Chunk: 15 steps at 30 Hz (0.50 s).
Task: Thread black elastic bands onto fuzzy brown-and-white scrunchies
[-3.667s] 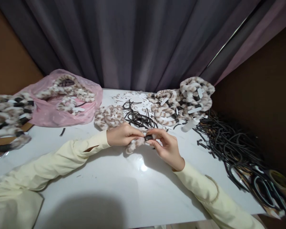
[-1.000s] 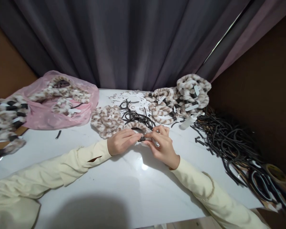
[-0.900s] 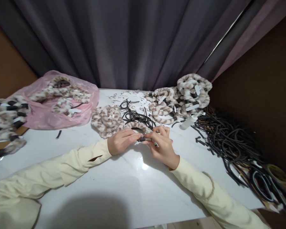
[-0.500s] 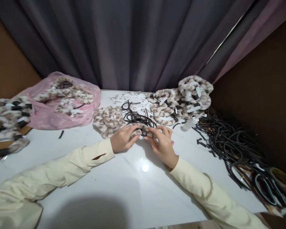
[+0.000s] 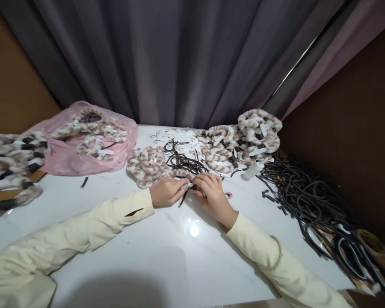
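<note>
My left hand (image 5: pixel 169 191) pinches the end of a furry white-and-brown spotted tube (image 5: pixel 181 173) near the middle of the table. Fingertip to fingertip with it, my right hand (image 5: pixel 213 196) is closed, and a dark cord end shows at its thumb. A short black cord (image 5: pixel 182 199) sticks out below the fingertips toward me. Fingers cover most of the spot where tube and cord come together. Just behind lie a heap of spotted furry fabric (image 5: pixel 147 164) and a tangle of black cords (image 5: pixel 186 162).
A pink plastic bag (image 5: pixel 73 160) with furry rings stands at the left, beside more furry rings (image 5: pixel 16 158). Tagged furry rings (image 5: pixel 259 130) are piled at the back right, near a small white bottle (image 5: pixel 252 171). Many black cords (image 5: pixel 308 192) cover the right side. A cord scrap (image 5: pixel 84 182) lies left.
The dark-centred furry piece held between both hands has turned, and a black cord now pokes out below the fingers. My right fingers have curled over, and the view has shifted slightly.
</note>
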### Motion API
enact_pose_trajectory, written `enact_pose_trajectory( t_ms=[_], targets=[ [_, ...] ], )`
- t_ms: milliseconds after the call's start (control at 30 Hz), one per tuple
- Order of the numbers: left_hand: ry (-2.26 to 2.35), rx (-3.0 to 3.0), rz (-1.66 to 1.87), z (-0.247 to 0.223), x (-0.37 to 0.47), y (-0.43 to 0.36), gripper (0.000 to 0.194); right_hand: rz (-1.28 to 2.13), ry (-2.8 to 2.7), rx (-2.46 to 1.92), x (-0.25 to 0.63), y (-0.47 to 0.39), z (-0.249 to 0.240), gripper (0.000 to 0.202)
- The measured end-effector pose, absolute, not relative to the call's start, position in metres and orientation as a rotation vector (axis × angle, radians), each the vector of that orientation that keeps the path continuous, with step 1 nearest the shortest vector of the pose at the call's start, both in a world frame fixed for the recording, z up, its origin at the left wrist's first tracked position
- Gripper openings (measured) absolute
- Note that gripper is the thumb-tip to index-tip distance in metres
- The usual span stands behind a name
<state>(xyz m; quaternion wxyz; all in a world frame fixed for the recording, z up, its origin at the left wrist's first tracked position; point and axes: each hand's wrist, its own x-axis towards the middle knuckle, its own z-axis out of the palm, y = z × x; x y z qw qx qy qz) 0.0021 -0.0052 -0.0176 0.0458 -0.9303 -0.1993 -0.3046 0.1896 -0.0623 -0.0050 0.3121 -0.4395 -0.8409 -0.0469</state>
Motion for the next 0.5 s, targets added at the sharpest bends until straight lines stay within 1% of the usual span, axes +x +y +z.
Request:
enact_pose_trajectory(
  t_ms=[167,333,500],
  targets=[
    [-0.623,-2.85,-0.854,-0.0184,0.0011,-0.0046,0.028,-0.122,-2.256,-1.14,0.1886,-0.0631,-0.0038,0.014],
    [-0.585,-2.867,-0.814,-0.0201,0.0009,-0.0036,0.031,-0.092,-2.299,-1.148,0.1871,-0.0638,-0.001,0.01],
    [-0.612,-2.892,-0.766,-0.0204,0.0006,-0.0033,0.032,0.071,-2.158,-1.113,0.1863,-0.0631,-0.0015,0.007]
  ],
)
